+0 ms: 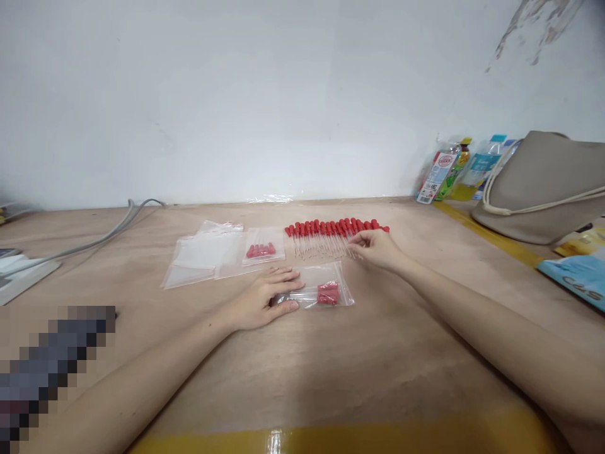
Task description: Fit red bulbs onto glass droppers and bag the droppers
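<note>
My left hand (265, 297) lies flat with its fingers spread on the open end of a clear zip bag (344, 284). Inside that bag are several droppers with thin clear stems and red rubber bulbs (328, 294). Behind it, a row of loose droppers (331, 228) lies side by side, red bulbs toward the wall and stems toward me. My right hand (375, 248) is at the row's right end, thumb and forefinger pinched on a dropper there; the fingers partly hide it.
Left of the row lies a filled bag (265, 243) with red bulbs showing, beside flat clear bags (201, 252). A grey cable (111, 233) runs along the left. At the right stand drink bottles (479, 167), a carton (438, 173) and a grey drawstring bag (548, 189).
</note>
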### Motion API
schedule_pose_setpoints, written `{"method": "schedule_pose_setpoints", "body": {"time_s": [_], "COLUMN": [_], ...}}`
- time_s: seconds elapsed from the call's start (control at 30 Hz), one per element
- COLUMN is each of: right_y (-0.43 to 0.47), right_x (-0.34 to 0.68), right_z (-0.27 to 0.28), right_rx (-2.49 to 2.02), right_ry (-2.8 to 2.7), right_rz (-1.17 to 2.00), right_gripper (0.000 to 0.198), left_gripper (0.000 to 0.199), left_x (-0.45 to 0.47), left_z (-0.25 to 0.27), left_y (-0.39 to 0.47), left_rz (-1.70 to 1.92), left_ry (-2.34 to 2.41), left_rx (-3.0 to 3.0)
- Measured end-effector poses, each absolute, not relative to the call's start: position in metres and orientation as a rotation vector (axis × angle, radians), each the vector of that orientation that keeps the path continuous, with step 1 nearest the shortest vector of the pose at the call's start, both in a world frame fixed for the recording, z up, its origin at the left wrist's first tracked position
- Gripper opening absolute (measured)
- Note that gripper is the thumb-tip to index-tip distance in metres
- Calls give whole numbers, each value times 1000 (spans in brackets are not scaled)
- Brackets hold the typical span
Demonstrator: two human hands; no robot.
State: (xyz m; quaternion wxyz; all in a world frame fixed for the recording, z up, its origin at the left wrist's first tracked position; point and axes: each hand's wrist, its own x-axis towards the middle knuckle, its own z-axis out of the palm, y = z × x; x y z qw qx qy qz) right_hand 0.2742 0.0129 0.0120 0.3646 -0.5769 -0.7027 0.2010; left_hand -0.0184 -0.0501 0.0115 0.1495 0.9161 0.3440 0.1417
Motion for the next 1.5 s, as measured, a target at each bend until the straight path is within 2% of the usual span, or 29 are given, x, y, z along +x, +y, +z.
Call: {"method": "schedule_pose_setpoints", "body": {"time_s": [0.07, 0.13, 0.27, 0.37, 0.63, 0.87, 0.97, 1.03, 1.17, 1.33, 1.5], "right_y": [35, 53, 76, 85, 96, 89, 66, 44, 3, -25, -38], "right_x": [273, 269, 255, 247, 252, 261, 267, 271, 276, 263, 252], "right_z": [15, 19, 23, 23, 26, 38, 41, 37, 15, -3, -5], "right_rx": [-1630, -1756, -1890, -1964, -1849, -1584, -1311, -1170, -1119, -1036, -1023], "right_ry": [-1782, -1772, -1835, -1879, -1723, -1575, -1354, -1240, -1102, -812, -939], "right_rz": [249, 116, -3, 2, 204, 382, 548, 672, 842, 1130, 1340], "right_gripper": [13, 18, 38, 35, 16, 25, 19, 22, 29, 23, 28], "left_gripper": [44, 44, 44, 42, 43, 43, 45, 46, 48, 51, 56], "left_x": [-19, -20, -21, -21, -19, -19, -18, -18, -17, -17, -18], "left_z": [10, 8, 7, 8, 10, 10, 12, 13, 13, 11, 11], "left_y": [-48, -47, -46, -46, -48, -48, -49, -50, -50, -50, -51], "left_rz": [405, 420, 438, 408, 411, 397, 375, 372, 380, 416, 397], "left_ry": [980, 965, 927, 927, 925, 958, 980, 992, 1009, 987, 1024], "left_rx": [2642, 2651, 2659, 2661, 2668, 2672, 2666, 2664, 2679, 2692, 2677]}}
